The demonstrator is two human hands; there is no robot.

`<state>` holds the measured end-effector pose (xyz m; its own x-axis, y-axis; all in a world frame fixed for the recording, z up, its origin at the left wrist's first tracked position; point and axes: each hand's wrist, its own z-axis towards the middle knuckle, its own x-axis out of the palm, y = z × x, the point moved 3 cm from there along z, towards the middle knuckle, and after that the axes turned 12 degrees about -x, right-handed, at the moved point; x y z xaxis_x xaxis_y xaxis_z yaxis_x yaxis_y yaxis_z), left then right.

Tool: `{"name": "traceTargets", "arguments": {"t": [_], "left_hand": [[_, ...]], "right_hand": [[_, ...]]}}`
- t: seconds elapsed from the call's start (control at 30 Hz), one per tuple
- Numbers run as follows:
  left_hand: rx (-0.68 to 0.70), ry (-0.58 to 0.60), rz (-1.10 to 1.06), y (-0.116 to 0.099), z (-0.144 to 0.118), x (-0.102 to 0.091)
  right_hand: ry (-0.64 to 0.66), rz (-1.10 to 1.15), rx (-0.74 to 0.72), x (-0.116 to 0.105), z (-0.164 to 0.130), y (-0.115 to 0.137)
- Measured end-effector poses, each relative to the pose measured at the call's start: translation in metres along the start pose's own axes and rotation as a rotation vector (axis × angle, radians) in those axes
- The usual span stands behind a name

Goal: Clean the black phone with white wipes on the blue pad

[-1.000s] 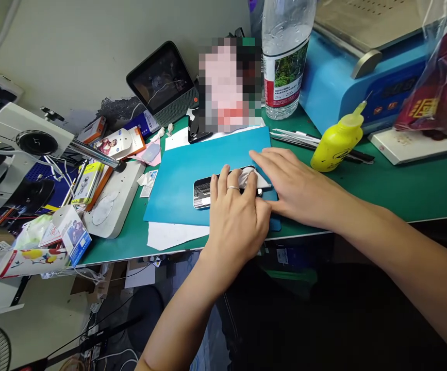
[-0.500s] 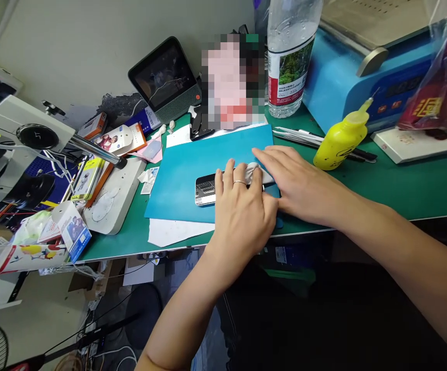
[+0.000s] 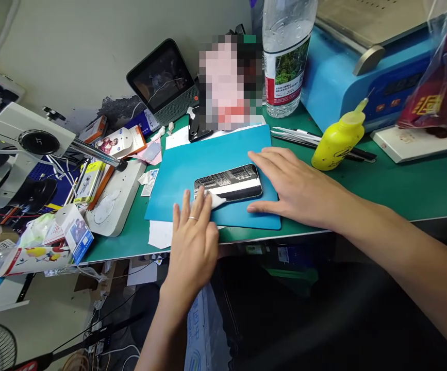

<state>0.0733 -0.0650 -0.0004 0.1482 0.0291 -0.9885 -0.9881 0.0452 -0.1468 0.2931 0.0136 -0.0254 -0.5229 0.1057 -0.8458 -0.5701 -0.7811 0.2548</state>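
A green workbench [image 3: 401,190] set against a pale wall carries a blue mat [image 3: 192,162] at its front edge; on the mat lies a phone [image 3: 229,183], screen upward and lengthwise across your view. Your left hand [image 3: 192,237] lies flat at the phone's left end, fingers extended and close together (a ring shows on one finger), pressing a small white cloth [image 3: 214,200] against the glass; the phone thus lies just beyond and to the right of this hand, the fingertips overlapping its near left corner. Your right hand [image 3: 293,185] rests open at the phone's right end, fingers spread over the mat, the thumb along the near edge and the index finger at the far corner, so that the phone sits between thumb and fingers; whether they actually grip it cannot be told. To the right stand a yellow squeeze bottle [image 3: 337,139] and a blue machine [image 3: 347,77]; behind the mat, a clear water bottle [image 3: 285,56] and a small screen [image 3: 161,77]; at left, a microscope arm [image 3: 26,139].
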Motion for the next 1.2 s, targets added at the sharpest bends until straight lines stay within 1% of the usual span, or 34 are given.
{"name": "traceTargets", "arguments": {"t": [0.07, 0.13, 0.33, 0.53, 0.63, 0.77, 0.83, 1.03, 1.13, 1.2], "left_hand": [[-0.046, -0.007, -0.008, 0.013, -0.004, -0.001], [-0.056, -0.003, -0.012, 0.019, -0.008, -0.001], [-0.072, 0.021, -0.052, 0.019, -0.012, 0.002], [-0.084, 0.053, -0.052, 0.025, -0.01, -0.003], [-0.045, 0.047, -0.026, 0.027, -0.007, -0.007], [0.125, 0.058, 0.015, 0.018, 0.002, -0.013], [0.174, 0.061, 0.031, 0.012, 0.008, -0.014], [0.238, 0.087, -0.017, -0.01, 0.017, -0.01], [0.237, 0.109, -0.06, -0.022, 0.021, -0.009], [0.228, 0.114, -0.083, -0.025, 0.023, -0.008]], "right_hand": [[0.009, 0.0, 0.003, 0.0, 0.0, 0.0], [0.018, -0.006, 0.013, -0.001, 0.0, 0.0], [0.05, 0.0, 0.05, 0.0, 0.002, 0.0], [0.049, -0.01, 0.074, 0.0, 0.002, -0.001], [0.065, -0.001, 0.07, -0.001, 0.002, 0.0], [0.057, 0.009, 0.069, 0.0, 0.002, -0.001], [0.036, 0.018, 0.072, 0.0, 0.002, -0.001], [0.013, 0.018, 0.052, 0.001, 0.002, -0.001], [0.009, 0.01, 0.032, 0.002, 0.002, -0.001], [0.006, 0.002, 0.039, 0.003, 0.002, -0.002]]}}
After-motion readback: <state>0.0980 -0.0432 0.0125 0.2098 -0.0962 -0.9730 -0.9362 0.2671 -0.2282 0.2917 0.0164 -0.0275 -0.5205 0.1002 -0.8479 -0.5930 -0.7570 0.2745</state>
